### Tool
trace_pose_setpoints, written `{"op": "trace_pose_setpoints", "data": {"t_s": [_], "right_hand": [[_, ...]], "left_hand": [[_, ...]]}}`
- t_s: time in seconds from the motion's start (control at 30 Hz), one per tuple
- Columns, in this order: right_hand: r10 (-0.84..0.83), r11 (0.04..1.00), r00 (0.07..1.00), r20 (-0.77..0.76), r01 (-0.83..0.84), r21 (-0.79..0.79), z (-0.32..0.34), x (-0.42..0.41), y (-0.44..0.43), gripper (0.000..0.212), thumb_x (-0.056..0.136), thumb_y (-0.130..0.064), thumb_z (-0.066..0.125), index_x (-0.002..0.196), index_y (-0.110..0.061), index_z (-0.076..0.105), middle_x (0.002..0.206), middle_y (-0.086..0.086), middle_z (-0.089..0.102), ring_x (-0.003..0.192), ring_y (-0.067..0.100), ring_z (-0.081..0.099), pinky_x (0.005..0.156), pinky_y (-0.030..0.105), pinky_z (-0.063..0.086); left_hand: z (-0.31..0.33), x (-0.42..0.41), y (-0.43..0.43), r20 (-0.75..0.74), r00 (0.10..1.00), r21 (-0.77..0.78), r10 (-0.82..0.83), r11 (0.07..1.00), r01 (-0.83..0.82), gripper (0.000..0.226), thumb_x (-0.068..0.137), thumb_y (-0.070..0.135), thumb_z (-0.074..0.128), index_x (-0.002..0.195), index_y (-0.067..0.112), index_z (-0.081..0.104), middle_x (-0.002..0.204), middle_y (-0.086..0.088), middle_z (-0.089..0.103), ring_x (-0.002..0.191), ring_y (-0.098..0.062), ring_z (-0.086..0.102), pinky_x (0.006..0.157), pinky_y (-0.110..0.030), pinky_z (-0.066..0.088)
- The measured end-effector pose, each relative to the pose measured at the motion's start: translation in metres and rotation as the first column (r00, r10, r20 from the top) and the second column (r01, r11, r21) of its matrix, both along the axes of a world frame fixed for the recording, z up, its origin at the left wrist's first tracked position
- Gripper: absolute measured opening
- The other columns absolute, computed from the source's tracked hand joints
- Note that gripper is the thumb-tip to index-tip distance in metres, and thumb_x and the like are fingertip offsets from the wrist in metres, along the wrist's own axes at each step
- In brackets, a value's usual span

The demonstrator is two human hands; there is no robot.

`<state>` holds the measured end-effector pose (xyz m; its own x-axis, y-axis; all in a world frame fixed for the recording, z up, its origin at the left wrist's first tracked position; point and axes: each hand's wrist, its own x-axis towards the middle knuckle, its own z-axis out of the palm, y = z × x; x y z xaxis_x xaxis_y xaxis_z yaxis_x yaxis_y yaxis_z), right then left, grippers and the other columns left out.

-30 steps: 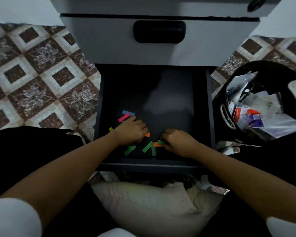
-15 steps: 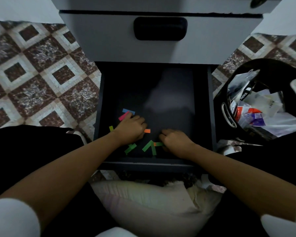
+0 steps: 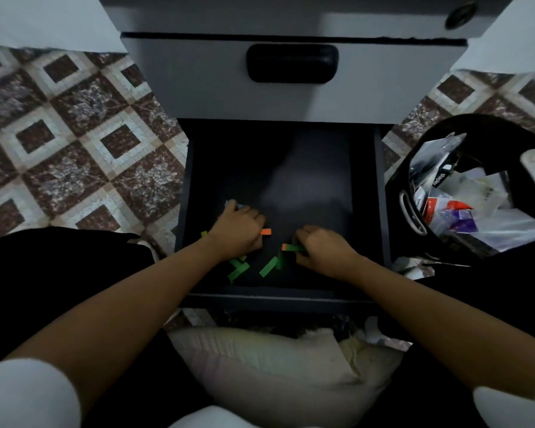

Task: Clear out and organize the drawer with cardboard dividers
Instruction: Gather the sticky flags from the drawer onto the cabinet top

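Note:
The open dark drawer (image 3: pixel 380 199) holds only several small coloured paper strips near its front. My left hand (image 3: pixel 240 231) lies on the drawer floor with curled fingers, over strips at the left; a blue strip (image 3: pixel 233 204) peeks out beyond it and an orange strip (image 3: pixel 266 232) lies by its fingertips. My right hand (image 3: pixel 320 247) pinches a green and orange strip (image 3: pixel 292 248) at the drawer floor. More green strips (image 3: pixel 269 266) lie between my wrists. Whether my left hand holds any strip is hidden.
A black bin (image 3: pixel 414 168) full of papers and plastic wrappers stands right of the drawer. A closed grey drawer with a black handle (image 3: pixel 292 63) sits above. A pale cushion (image 3: pixel 269 366) lies in front of me on the patterned tile floor (image 3: pixel 74 143).
My left hand has slid a little over the pink strip, hiding it. My right hand has closed its fingertips on the green and orange strip.

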<state>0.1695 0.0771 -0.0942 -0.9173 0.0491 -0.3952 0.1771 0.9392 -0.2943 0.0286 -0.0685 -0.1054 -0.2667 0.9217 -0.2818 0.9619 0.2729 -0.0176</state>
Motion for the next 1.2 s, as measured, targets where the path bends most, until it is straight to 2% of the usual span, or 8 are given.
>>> {"op": "trace_pose_setpoints", "data": {"t_s": [0.13, 0.33, 0.57, 0.67, 0.77, 0.9, 1.07, 1.2], "right_hand": [[-0.056, 0.997, 0.994, -0.095, 0.051, -0.049, 0.012, -0.001, 0.004, 0.027, 0.086, -0.025, 0.057, 0.106, -0.008, 0.059, 0.106, 0.011, 0.059, 0.096, 0.028, 0.058, 0.08, 0.035, 0.047], [-0.16, 0.984, 0.968, -0.193, 0.142, -0.106, 0.042, -0.004, 0.011, 0.023, 0.085, -0.025, 0.058, 0.106, -0.017, 0.063, 0.106, 0.002, 0.061, 0.098, 0.022, 0.059, 0.083, 0.034, 0.048], [-0.167, 0.984, 0.878, -0.448, 0.122, -0.126, 0.109, -0.022, 0.023, 0.024, 0.079, -0.016, 0.066, 0.103, -0.01, 0.065, 0.096, 0.007, 0.066, 0.092, 0.026, 0.061, 0.079, 0.038, 0.049], [-0.125, 0.992, 0.828, -0.547, 0.1, -0.076, 0.148, -0.036, 0.027, 0.023, 0.081, -0.019, 0.067, 0.101, -0.009, 0.065, 0.094, 0.009, 0.065, 0.09, 0.027, 0.059, 0.076, 0.036, 0.046], [-0.091, 0.996, 0.768, -0.634, 0.066, -0.063, 0.186, -0.053, 0.03, 0.02, 0.081, -0.016, 0.068, 0.098, -0.008, 0.065, 0.094, 0.01, 0.066, 0.089, 0.028, 0.06, 0.076, 0.037, 0.047], [-0.06, 0.998, 0.691, -0.721, 0.065, -0.021, 0.23, -0.071, 0.033, 0.018, 0.081, -0.015, 0.067, 0.097, -0.008, 0.065, 0.088, 0.008, 0.063, 0.086, 0.026, 0.056, 0.072, 0.036, 0.044], [-0.005, 0.996, 0.641, -0.768, 0.069, 0.052, 0.267, -0.091, 0.038, 0.019, 0.083, -0.018, 0.065, 0.1, -0.01, 0.065, 0.093, 0.006, 0.065, 0.089, 0.025, 0.055, 0.072, 0.037, 0.045], [0.033, 0.99, 0.65, -0.759, 0.082, 0.113, 0.282, -0.11, 0.043, 0.017, 0.084, -0.021, 0.064, 0.099, -0.013, 0.065, 0.093, 0.004, 0.066, 0.089, 0.026, 0.053, 0.074, 0.04, 0.047]], "left_hand": [[0.005, -0.002, 0.001, -0.001, 0.999, 0.033, 0.053, 0.998, -0.053, 0.031, 0.092, 0.034, 0.044, 0.109, 0.01, 0.055, 0.112, -0.009, 0.06, 0.106, -0.026, 0.053, 0.091, -0.037, 0.027], [0.03, -0.007, 0.0, 0.065, 0.993, 0.131, 0.098, 0.986, -0.106, 0.033, 0.093, 0.039, 0.043, 0.116, 0.017, 0.054, 0.114, -0.001, 0.06, 0.11, -0.021, 0.052, 0.091, -0.034, 0.028], [0.11, -0.025, -0.001, 0.107, 0.992, 0.369, 0.062, 0.924, -0.097, 0.027, 0.09, 0.031, 0.055, 0.111, 0.016, 0.062, 0.106, -0.003, 0.063, 0.106, -0.023, 0.056, 0.088, -0.035, 0.033], [0.152, -0.041, -0.003, 0.02, 0.999, 0.457, 0.026, 0.889, -0.032, 0.031, 0.09, 0.036, 0.05, 0.107, 0.014, 0.065, 0.103, -0.004, 0.065, 0.102, -0.024, 0.059, 0.085, -0.034, 0.036], [0.198, -0.056, -0.006, -0.064, 0.998, 0.531, 0.016, 0.847, 0.021, 0.046, 0.081, 0.044, 0.038, 0.09, 0.011, 0.068, 0.085, -0.007, 0.068, 0.081, -0.027, 0.064, 0.072, -0.034, 0.044], [0.256, -0.08, -0.006, -0.097, 0.993, 0.619, 0.066, 0.786, 0.008, 0.045, 0.077, 0.043, 0.04, 0.087, 0.01, 0.069, 0.08, -0.007, 0.067, 0.077, -0.028, 0.063, 0.07, -0.037, 0.048], [0.303, -0.111, 0.001, -0.137, 0.971, 0.649, 0.197, 0.758, -0.063, 0.03, 0.086, 0.036, 0.05, 0.088, 0.01, 0.066, 0.086, -0.008, 0.065, 0.083, -0.03, 0.059, 0.072, -0.035, 0.041], [0.305, -0.129, 0.011, -0.15, 0.956, 0.549, 0.254, 0.825, -0.133, 0.026, 0.092, 0.037, 0.053, 0.095, 0.012, 0.063, 0.092, -0.007, 0.065, 0.086, -0.027, 0.059, 0.073, -0.032, 0.039]]}}
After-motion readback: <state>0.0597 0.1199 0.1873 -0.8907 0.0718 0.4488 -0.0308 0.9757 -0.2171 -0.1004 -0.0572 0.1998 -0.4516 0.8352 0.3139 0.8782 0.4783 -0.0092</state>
